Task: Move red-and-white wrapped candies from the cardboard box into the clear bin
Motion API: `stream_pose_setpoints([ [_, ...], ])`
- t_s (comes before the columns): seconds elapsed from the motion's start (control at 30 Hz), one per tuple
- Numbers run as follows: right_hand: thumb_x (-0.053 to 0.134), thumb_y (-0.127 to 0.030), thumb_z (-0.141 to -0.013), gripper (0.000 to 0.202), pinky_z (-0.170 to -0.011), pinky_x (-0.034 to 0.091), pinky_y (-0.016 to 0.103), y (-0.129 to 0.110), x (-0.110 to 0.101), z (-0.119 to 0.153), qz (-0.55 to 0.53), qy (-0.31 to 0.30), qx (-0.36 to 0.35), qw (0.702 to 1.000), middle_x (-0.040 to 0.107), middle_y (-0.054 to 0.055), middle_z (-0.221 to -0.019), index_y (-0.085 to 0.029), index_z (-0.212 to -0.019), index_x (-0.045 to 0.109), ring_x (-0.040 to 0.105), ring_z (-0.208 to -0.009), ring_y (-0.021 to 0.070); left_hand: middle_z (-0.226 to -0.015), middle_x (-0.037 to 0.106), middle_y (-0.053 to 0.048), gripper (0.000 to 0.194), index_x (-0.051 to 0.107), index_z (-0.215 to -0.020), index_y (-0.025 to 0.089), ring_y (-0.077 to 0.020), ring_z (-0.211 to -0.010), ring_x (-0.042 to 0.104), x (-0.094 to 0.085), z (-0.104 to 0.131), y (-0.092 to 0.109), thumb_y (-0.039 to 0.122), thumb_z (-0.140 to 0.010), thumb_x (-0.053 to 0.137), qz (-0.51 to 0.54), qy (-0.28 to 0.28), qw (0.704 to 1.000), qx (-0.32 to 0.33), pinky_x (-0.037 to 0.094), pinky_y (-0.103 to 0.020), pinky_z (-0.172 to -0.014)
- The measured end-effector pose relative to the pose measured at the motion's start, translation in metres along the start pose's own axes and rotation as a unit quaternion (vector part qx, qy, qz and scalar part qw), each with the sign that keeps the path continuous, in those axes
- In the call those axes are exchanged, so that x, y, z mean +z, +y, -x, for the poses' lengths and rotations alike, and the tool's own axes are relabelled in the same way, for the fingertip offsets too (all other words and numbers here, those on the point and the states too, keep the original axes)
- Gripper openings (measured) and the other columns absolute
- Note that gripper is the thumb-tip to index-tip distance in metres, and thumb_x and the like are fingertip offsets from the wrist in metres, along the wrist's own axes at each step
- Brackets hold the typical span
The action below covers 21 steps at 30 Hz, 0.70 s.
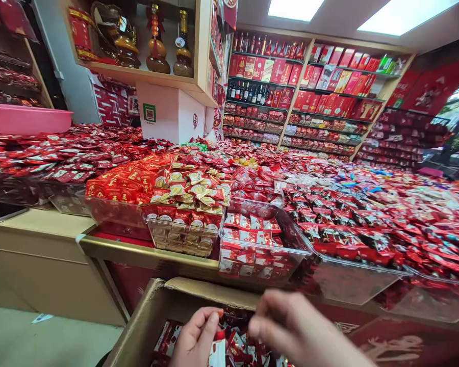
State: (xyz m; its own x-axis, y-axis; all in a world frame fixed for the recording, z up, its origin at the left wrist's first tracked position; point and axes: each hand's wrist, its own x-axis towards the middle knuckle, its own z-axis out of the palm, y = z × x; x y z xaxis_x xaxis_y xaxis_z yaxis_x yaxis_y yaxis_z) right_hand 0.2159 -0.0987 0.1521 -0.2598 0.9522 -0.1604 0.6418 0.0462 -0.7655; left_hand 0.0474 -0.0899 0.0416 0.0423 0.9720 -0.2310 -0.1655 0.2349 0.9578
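An open cardboard box [149, 318] sits at the bottom of the view, filled with red-and-white wrapped candies [235, 344]. My left hand [195, 339] reaches into the box, its fingers curled on some of the candies. My right hand [290, 329] hovers blurred just above the box, fingers bent down toward the candies; whether it holds any is unclear. Just beyond the box stands a clear plastic bin [290, 239] partly filled with the same red-and-white candies.
A long display counter [145, 253] carries clear bins heaped with red and gold wrapped sweets [183, 191]. A pink basin [26, 120] rests at far left. Shelves of red boxes and bottles [313, 81] line the back wall. Bare floor [42, 341] lies at lower left.
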Motion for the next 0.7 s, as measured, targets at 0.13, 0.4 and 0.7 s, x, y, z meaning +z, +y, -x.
stream_pose_setpoints([
  [0.13, 0.071, -0.038, -0.055, 0.038, -0.049, 0.032, 0.019, 0.04, 0.072, -0.001, -0.29, -0.052, 0.02, 0.955, 0.054, -0.002, -0.061, -0.015, -0.078, 0.051, 0.047, -0.055, 0.0095, -0.058, 0.055, 0.003, 0.033, 0.057, -0.088, 0.018, -0.0114, -0.051, 0.05, 0.021, 0.001, 0.027, 0.046, -0.072, 0.052, -0.037, -0.016, 0.997, 0.063, 0.039, -0.02, -0.048],
  [0.4, 0.064, -0.035, -0.068, 0.029, -0.046, 0.035, 0.017, 0.032, 0.053, 0.006, -0.451, 0.023, 0.01, 0.892, 0.054, -0.002, -0.061, -0.013, -0.083, 0.051, 0.045, -0.048, 0.0048, -0.079, 0.064, -0.004, 0.029, 0.056, -0.096, 0.017, -0.0137, -0.063, 0.058, 0.029, 0.02, 0.061, 0.039, -0.078, 0.048, 0.134, -0.131, 0.981, -0.044, 0.045, -0.022, -0.055],
  [0.7, 0.067, -0.035, -0.065, 0.032, -0.044, 0.036, 0.016, 0.044, 0.06, 0.006, -0.494, 0.013, -0.013, 0.869, 0.057, -0.003, -0.059, -0.013, -0.079, 0.049, 0.049, -0.046, 0.0042, -0.044, 0.052, 0.004, 0.031, 0.061, -0.067, 0.013, -0.0064, -0.04, 0.041, 0.034, 0.013, 0.047, 0.043, -0.071, 0.056, 0.101, -0.088, 0.991, -0.031, 0.032, -0.017, -0.039],
])
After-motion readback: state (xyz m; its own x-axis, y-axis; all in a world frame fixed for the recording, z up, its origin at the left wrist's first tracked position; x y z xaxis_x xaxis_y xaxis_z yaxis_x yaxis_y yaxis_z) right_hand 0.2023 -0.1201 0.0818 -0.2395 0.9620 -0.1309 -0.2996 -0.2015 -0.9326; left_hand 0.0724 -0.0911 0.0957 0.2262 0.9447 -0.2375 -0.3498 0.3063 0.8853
